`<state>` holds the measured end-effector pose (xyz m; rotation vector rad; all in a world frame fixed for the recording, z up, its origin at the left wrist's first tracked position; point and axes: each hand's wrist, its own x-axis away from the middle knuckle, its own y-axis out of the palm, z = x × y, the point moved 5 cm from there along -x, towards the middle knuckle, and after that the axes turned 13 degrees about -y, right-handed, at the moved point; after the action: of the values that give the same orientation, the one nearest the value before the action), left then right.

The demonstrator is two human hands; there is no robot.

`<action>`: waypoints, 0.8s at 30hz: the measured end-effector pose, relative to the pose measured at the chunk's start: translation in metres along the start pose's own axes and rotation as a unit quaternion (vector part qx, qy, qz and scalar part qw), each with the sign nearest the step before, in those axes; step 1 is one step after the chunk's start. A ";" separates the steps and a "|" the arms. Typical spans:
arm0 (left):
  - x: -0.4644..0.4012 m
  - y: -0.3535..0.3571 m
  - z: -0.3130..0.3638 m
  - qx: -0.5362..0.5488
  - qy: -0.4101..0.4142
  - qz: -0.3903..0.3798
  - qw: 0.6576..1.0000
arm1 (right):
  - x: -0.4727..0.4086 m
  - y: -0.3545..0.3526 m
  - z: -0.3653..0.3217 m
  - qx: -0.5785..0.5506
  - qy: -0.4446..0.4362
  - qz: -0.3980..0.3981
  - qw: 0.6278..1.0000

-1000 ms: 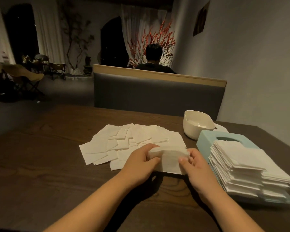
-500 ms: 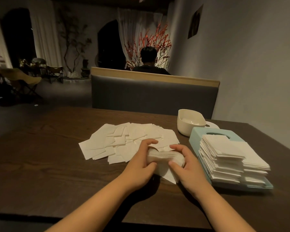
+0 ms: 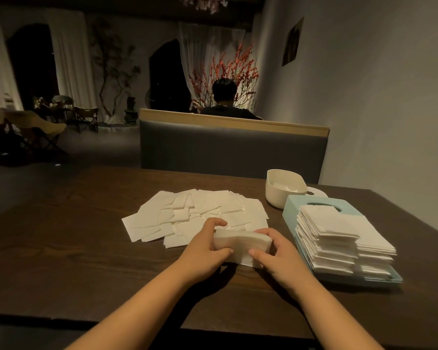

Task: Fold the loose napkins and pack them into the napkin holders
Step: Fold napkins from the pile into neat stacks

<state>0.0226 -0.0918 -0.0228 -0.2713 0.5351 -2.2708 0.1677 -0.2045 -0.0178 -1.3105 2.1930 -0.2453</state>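
Folding is mid-way on this one: a single napkin (image 3: pixel 240 245) sits doubled over between both hands, at the near edge of the loose napkin pile (image 3: pixel 195 215), right where the pile runs out toward the person. Looks like the crease is being set, so I'd say the trick now is to line up the two free edges before pressing, then run a thumb along the fold so it stays flat (soft tissue springs back if you only pinch the ends). Keep the pull even on both sides or it'll skew and stack badly.

Left hand (image 3: pixel 205 251) grips the napkin's left end, fingers curled over the top and thumb tucked under the near edge. Right hand (image 3: pixel 276 253) does the mirror thing on the right end, fingers arched over the fold and thumb pinching from the front. Both wrists are low, close to the table (image 3: pixel 61 261), forearms angling in from the near edge.

Going outward from the pile: to its right lies the pale blue napkin holder (image 3: pixel 292 205), with a tall stack of folded napkins (image 3: pixel 339 243) sitting on it, so plenty is done already but the pile is still big. Behind-right of the pile there's a white bowl-shaped holder (image 3: pixel 283 190), with what may be a napkin or two inside, hard to tell.
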 end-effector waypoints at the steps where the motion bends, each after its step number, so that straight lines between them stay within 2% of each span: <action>1: 0.000 0.002 0.000 -0.008 -0.004 -0.007 1.000 | -0.001 0.002 0.000 0.010 0.006 -0.013 1.000; 5: -0.001 0.011 0.002 0.002 -0.024 -0.035 0.999 | -0.004 0.006 -0.003 0.030 0.016 -0.038 0.999; 8: -0.001 0.005 0.002 0.039 -0.029 -0.013 0.999 | -0.004 -0.001 -0.006 0.029 0.016 -0.005 0.999; 11: -0.003 -0.009 0.005 0.027 -0.020 0.005 0.999 | -0.006 -0.008 -0.013 0.035 0.027 0.003 0.999; 17: 0.000 -0.023 0.057 -0.067 0.030 -0.122 0.990 | -0.016 -0.014 -0.059 0.173 -0.029 -0.087 0.981; 20: 0.005 -0.031 0.093 -0.046 0.061 -0.157 0.985 | -0.016 -0.020 -0.087 0.155 -0.055 -0.094 0.982; 24: 0.003 -0.034 0.131 0.038 0.096 -0.137 0.985 | -0.017 -0.046 -0.111 0.058 -0.033 -0.056 0.996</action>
<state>0.0447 -0.1114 0.1092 -0.0912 0.5334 -2.5961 0.1466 -0.2270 0.0991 -1.3601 2.0218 -0.3611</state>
